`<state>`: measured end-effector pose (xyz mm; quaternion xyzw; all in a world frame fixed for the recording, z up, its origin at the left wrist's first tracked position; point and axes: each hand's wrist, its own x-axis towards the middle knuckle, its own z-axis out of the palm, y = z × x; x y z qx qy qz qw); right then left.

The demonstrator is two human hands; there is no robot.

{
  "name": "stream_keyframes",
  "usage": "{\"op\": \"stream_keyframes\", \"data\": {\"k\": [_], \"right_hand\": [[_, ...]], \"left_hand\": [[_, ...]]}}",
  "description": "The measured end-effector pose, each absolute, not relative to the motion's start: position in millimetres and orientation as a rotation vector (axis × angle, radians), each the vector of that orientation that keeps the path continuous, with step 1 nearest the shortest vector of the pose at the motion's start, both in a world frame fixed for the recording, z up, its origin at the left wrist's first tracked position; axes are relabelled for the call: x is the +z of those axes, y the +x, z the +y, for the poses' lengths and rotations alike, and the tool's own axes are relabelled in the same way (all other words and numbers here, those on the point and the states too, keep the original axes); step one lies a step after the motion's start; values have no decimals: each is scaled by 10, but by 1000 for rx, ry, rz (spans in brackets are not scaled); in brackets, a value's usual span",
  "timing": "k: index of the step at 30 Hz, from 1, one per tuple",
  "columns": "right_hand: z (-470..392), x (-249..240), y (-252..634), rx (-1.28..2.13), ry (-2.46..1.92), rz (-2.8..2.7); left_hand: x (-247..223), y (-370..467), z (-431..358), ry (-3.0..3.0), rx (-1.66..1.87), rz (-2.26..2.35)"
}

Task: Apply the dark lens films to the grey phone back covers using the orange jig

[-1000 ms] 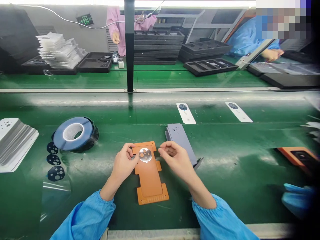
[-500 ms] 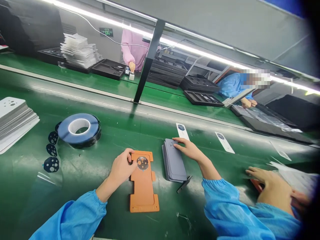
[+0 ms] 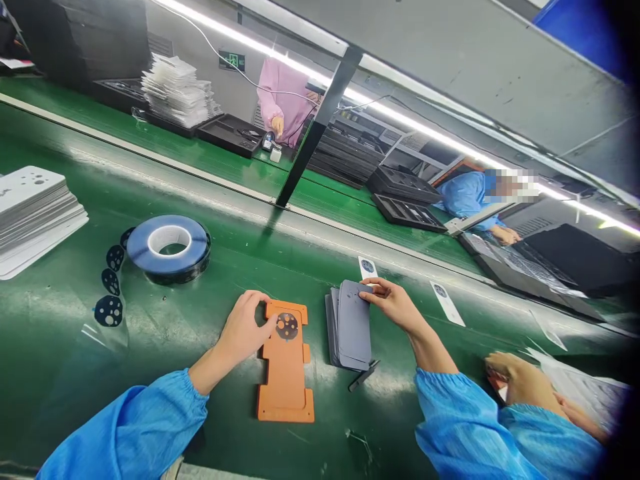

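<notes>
An orange fixture (image 3: pixel 287 373) lies on the green table, with a round black sticker with holes (image 3: pixel 287 326) near its top. My left hand (image 3: pixel 246 327) rests at the fixture's upper left, its thumb at the sticker's edge and its fingers bent over the fixture's corner. To the right is a stack of grey phone-shaped sheets (image 3: pixel 332 330). My right hand (image 3: pixel 393 303) pinches the top right corner of the uppermost grey sheet (image 3: pixel 355 333), which sits askew over the others. A small black piece (image 3: pixel 364 376) lies by the stack's lower end.
A blue tape roll (image 3: pixel 167 245) trails round black stickers (image 3: pixel 109 311) at the left, beside a stack of white sheets (image 3: pixel 43 217). White cards (image 3: pixel 447 303) lie behind my right hand. A co-worker's hands (image 3: pixel 525 383) are at the right; other people work behind the metal post (image 3: pixel 310 143).
My right hand has shifted the top grey sheet to the right, off line with the stack. My left hand stays at the fixture, its thumb at the sticker. The camera view has tilted.
</notes>
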<state>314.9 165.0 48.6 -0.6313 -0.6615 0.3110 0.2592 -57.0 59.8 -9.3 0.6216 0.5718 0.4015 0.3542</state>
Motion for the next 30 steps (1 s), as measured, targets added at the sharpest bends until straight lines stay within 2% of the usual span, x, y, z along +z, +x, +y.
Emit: {"op": "stream_keyframes", "data": {"k": [6,11,15,19,23,30], "right_hand": [[1578,471,3089,808,-1682,-1711],[1393,930,3046,930,-1652,-1621],[1133,1233,2581,911,-1552,-1635],[903,1051,1946,1125,-1472,-1714],[775,715,1671,1275,-1395,-1774],[652,568,1714,1077,-1395,-1951]], "left_hand": [[-76,-579,586,1608,1005,1470],[-44,-618,573,1657,874,1520],[4,-690,576,1687,707,1375],[3,-733,576,1729,701,1250],[-30,-731,573,1776,647,1184],[-35,-718,574,1902,582,1201]]}}
